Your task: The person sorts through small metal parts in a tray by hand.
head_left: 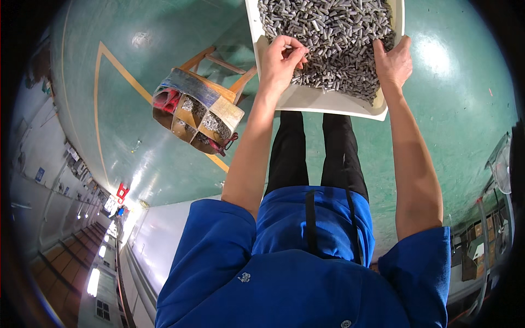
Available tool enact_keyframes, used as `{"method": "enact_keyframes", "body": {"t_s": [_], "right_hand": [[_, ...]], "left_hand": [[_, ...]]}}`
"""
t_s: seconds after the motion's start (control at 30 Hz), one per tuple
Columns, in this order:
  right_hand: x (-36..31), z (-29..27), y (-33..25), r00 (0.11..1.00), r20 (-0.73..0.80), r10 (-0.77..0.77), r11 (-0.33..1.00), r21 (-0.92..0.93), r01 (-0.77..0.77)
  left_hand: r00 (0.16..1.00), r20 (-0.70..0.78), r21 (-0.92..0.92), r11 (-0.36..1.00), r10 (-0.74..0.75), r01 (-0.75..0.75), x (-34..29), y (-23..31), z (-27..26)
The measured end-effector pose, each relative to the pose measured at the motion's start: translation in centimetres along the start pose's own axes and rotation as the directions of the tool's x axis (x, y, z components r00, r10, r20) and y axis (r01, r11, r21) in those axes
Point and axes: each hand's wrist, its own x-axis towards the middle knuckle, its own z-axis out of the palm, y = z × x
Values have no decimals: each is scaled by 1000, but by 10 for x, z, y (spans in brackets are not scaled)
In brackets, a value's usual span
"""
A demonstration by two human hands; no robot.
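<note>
A white plastic tray [322, 101] fills the top of the head view, holding a great many small grey metal cylinders [339, 38]. My right hand [396, 63] grips its right rim, thumb inside and fingers round the outside. At the left side of the tray, my left hand [283, 61] is over the cylinders near the rim. Its thumb and fingertips are pinched together. Whatever lies between them is too small to make out.
Left of the tray, a wooden stool [240, 82] carries a divided cardboard box [180, 128] with small metal parts and a red item in its compartments. Yellow lines [123, 68] mark the green floor [180, 33]. A fan [500, 161] stands far right.
</note>
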Motion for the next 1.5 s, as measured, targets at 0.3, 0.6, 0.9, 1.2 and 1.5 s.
{"method": "enact_keyframes", "body": {"t_s": [0.3, 0.6, 0.9, 1.2, 1.5], "right_hand": [[13, -5, 15, 1000, -18, 5, 1000, 11, -5], [19, -8, 20, 1000, -7, 4, 999, 44, -4], [25, -17, 29, 1000, 20, 17, 1000, 23, -18], [35, -20, 38, 999, 28, 26, 999, 33, -27], [49, -26, 53, 1000, 21, 13, 998, 63, -14]], "left_hand": [[868, -282, 371, 881, 409, -294, 11, -21, 51], [903, -303, 347, 918, 304, -192, 16, -24, 53], [998, -21, -559, 828, -63, 41, 10, 12, 57], [992, 105, -390, 920, 74, -27, 53, 41, 76], [811, 94, 710, 532, 578, -461, 76, 39, 128]]}}
